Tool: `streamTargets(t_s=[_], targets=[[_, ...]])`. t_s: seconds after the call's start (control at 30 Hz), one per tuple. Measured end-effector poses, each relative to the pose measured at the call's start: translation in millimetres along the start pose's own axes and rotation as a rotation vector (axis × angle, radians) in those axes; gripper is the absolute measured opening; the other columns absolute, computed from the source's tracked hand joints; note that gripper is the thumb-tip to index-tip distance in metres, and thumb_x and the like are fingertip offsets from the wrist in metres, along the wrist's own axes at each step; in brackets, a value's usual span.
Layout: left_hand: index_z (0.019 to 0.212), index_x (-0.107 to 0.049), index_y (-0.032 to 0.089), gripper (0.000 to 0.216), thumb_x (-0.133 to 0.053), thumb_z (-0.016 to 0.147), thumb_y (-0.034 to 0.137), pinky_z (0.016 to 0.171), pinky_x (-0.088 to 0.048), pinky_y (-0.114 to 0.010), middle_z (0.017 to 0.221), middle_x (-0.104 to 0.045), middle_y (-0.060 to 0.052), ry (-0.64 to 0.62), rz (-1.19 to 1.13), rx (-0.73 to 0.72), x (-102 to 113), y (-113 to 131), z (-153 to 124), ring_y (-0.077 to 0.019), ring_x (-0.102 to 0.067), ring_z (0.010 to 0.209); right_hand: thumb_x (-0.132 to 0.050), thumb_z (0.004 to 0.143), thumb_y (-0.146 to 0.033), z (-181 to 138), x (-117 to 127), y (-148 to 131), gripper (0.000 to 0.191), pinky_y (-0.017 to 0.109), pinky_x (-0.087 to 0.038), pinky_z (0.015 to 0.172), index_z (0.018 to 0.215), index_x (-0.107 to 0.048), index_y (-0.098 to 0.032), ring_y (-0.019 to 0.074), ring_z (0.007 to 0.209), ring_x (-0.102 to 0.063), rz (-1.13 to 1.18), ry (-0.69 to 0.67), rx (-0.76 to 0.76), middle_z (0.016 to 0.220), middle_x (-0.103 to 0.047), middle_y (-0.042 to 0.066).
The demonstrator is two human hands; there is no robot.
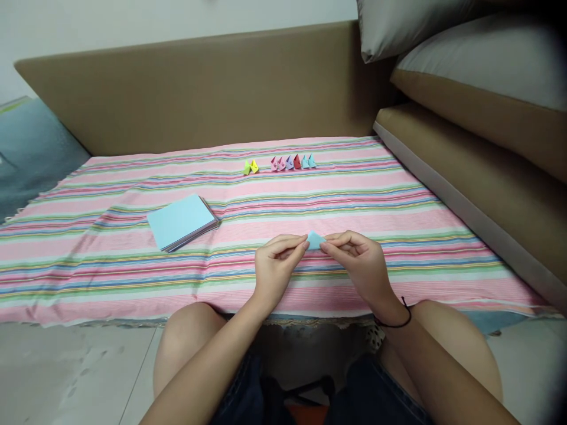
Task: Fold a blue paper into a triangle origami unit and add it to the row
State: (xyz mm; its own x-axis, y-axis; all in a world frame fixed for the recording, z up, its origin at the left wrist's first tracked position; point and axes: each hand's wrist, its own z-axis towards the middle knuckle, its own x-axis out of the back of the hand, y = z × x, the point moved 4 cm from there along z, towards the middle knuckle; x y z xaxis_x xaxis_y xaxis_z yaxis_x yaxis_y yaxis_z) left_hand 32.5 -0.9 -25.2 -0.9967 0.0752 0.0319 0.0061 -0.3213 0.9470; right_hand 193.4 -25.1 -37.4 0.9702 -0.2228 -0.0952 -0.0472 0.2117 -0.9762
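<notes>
A small piece of folded light-blue paper [315,240] is held in the air above the striped cloth, its peak pointing away from me. My left hand [278,260] pinches its left corner between thumb and fingers. On the other side my right hand [359,255] grips the right corner the same way. Beyond the hands, small folded paper figures [290,162] in pink, purple, red and light blue stand in a row. Two yellow folded figures [250,167] stand to their left. A stack of coloured paper [182,221], light blue on top, lies to the left of my hands.
The pink striped cloth [124,248] covers the surface, with creases at the left. A brown padded backrest [212,94] rises behind it. Grey and brown cushions [478,118] are piled at the right. A blue-grey cushion or fabric [35,147] is at the far left.
</notes>
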Motion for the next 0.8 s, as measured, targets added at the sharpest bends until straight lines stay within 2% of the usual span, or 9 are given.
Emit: streamTargets(t_s=[0.17,0.37,0.5,0.57,0.63,0.7,0.8], targets=[[0.078,-0.075,0.02,0.007,-0.071,0.073,0.023,0.067,-0.053,-0.026,0.086,-0.072,-0.005,0.021,-0.011,0.015,-1.0,-1.1,-1.6,-0.0176,-0.066,0.08,-0.076,0.068,-0.028,-1.1,-1.3,-0.5,0.015,0.032,-0.058,0.072,0.068,-0.064,-0.019,0.0177,0.077,-0.067,0.016,0.005,-0.002,0.08,-0.068,0.004],[0.083,-0.074,0.017,0.014,-0.073,0.071,0.025,0.068,-0.055,-0.027,0.084,-0.074,-0.005,0.017,-0.088,0.151,-2.3,-7.3,-3.5,-0.0176,-0.068,0.076,-0.076,0.068,-0.027,-0.3,-2.6,-1.1,0.019,0.029,-0.056,0.071,0.073,-0.06,-0.02,0.0156,0.074,-0.066,0.057,-0.009,-0.01,0.078,-0.067,0.002],[0.083,-0.074,0.018,0.012,-0.07,0.074,0.024,0.068,-0.054,-0.025,0.086,-0.073,-0.006,-0.089,0.01,0.046,-1.7,-3.5,0.0,-0.0169,-0.067,0.078,-0.073,0.072,-0.028,2.7,-3.6,1.5,0.027,0.024,-0.052,0.064,0.096,-0.063,-0.022,0.013,0.071,-0.063,0.024,-0.118,-0.047,0.076,-0.064,-0.001],[0.081,-0.074,0.018,0.01,-0.069,0.074,0.022,0.068,-0.053,-0.024,0.084,-0.073,-0.006,-0.164,0.098,-0.047,-2.0,0.5,2.0,-0.0166,-0.067,0.077,-0.071,0.073,-0.03,3.7,-4.4,2.8,0.023,0.025,-0.052,0.066,0.094,-0.066,-0.021,0.0142,0.075,-0.063,-0.007,-0.181,-0.072,0.079,-0.065,0.001],[0.08,-0.074,0.018,0.008,-0.069,0.075,0.02,0.068,-0.053,-0.024,0.081,-0.073,-0.005,-0.218,0.166,-0.095,-3.0,2.5,3.0,-0.0162,-0.067,0.076,-0.071,0.074,-0.031,4.0,-4.6,2.7,0.016,0.027,-0.052,0.07,0.083,-0.067,-0.02,0.0157,0.077,-0.064,-0.03,-0.211,-0.082,0.081,-0.067,0.002],[0.08,-0.074,0.018,0.008,-0.069,0.075,0.021,0.066,-0.052,-0.023,0.08,-0.073,-0.005,-0.232,0.152,-0.041,-4.1,0.1,3.5,-0.0157,-0.067,0.074,-0.07,0.074,-0.032,3.9,-4.3,1.4,0.013,0.027,-0.051,0.069,0.077,-0.067,-0.019,0.0161,0.076,-0.064,-0.057,-0.205,-0.08,0.078,-0.068,0.002],[0.09,-0.069,0.017,0.022,-0.073,0.07,0.024,0.067,-0.053,-0.023,0.079,-0.071,-0.004,-0.199,-0.053,0.156,-6.8,-8.0,2.8,-0.0148,-0.067,0.073,-0.068,0.075,-0.032,2.9,-3.3,-0.9,0.013,0.026,-0.05,0.064,0.073,-0.065,-0.019,0.015,0.07,-0.062,-0.075,-0.138,-0.076,0.072,-0.066,0.001]])
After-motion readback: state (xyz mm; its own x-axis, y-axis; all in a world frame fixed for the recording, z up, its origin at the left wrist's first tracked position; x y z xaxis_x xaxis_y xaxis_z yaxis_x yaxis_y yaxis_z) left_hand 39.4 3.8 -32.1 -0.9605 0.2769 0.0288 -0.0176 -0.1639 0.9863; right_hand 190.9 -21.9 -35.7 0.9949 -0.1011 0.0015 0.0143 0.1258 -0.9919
